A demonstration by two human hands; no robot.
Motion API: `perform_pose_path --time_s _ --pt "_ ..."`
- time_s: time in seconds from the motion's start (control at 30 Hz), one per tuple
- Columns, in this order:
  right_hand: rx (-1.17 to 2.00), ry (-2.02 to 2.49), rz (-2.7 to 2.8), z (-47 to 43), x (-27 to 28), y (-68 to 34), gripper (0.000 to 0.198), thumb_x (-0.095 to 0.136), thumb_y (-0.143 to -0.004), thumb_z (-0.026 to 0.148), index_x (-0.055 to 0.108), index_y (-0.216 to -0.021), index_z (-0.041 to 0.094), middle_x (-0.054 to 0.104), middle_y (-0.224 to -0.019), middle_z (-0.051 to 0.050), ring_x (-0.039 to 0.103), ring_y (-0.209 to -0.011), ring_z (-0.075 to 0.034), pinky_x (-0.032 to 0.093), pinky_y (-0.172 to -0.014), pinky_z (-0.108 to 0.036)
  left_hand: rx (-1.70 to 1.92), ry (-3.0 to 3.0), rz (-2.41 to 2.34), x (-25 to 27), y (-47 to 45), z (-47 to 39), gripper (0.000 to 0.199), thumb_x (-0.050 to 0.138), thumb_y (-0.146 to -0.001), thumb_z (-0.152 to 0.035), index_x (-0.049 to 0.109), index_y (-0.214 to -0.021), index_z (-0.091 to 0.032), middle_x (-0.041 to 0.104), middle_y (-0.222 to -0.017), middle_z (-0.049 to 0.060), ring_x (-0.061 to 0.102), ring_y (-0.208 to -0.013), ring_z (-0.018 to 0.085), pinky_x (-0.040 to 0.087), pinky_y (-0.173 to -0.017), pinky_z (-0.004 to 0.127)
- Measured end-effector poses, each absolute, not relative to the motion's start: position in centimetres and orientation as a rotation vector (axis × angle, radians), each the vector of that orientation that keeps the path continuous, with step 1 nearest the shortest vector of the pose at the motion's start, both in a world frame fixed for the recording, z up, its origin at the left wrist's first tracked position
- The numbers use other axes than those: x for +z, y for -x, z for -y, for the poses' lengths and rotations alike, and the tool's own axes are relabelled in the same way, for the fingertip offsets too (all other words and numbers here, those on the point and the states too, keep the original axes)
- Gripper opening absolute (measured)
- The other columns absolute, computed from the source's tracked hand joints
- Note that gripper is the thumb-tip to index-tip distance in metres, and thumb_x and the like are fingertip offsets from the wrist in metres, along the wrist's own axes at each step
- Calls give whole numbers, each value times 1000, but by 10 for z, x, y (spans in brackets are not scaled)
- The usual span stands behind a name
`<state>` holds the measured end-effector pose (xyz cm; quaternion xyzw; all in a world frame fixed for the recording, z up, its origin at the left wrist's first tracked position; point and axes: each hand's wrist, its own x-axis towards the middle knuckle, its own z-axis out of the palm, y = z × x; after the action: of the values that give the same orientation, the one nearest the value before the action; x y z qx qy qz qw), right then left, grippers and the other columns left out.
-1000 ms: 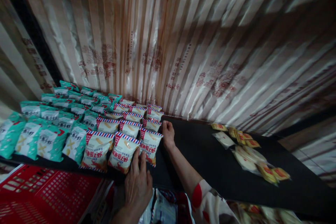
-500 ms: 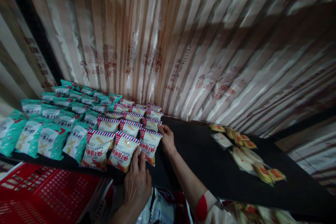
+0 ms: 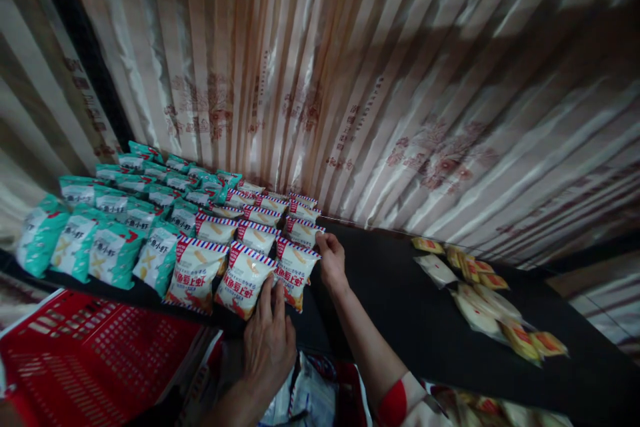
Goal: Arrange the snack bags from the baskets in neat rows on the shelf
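Red-white-and-blue striped snack bags stand in rows on a black shelf (image 3: 380, 287). My left hand (image 3: 270, 333) has its fingers stretched out, their tips against the lower right side of the front middle snack bag (image 3: 244, 279). The front right snack bag (image 3: 295, 273) stands just beyond those fingertips. My right hand (image 3: 331, 260) is closed at the right edge of the snack bag behind it (image 3: 303, 233), thumb and fingers together on its side. Part of that bag is hidden by the front one. The front left snack bag (image 3: 194, 273) stands untouched.
Several teal snack bags (image 3: 115, 253) fill the shelf's left side. Flat yellow and white packets (image 3: 480, 310) lie to the right. Below the front edge are a red basket (image 3: 125, 347) and blue-white packages (image 3: 315, 390). A pleated curtain (image 3: 310, 80) hangs behind.
The view has shifted a little, so the shelf and bags sit farther right in it. Both hands stay at the same bags; no bag has clearly moved.
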<state>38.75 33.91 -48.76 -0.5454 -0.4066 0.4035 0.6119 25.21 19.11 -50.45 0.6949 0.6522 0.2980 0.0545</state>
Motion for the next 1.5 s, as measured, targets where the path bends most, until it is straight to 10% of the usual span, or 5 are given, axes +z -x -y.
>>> perform_pose_path --time_s 0.73,0.93,1.5 --pt "827 1339 942 -307 -492 -390 46 45 -80 62 58 -96 21 62 -82 -3 54 -67 -16 41 -54 -26 921 -2109 -1977 -503 -253 -194 55 43 -80 -10 39 -135 -14 33 -145 14 44 -126 24 48 -93 32" --pt "1005 1239 1250 -259 -486 -372 35 62 -77 47 58 -102 23 65 -100 -4 60 -92 -21 47 -79 -29 967 -2118 -1948 -506 -252 -192 57 43 -79 -10 38 -136 -16 34 -145 13 40 -129 24 47 -95 33" --pt "652 1355 1379 -268 -500 -365 36 59 -79 42 57 -105 17 66 -99 -7 60 -84 -19 49 -75 -30 1000 -2145 -1869 -508 -248 -195 60 42 -79 -10 33 -138 -14 30 -147 15 36 -133 25 45 -99 35"
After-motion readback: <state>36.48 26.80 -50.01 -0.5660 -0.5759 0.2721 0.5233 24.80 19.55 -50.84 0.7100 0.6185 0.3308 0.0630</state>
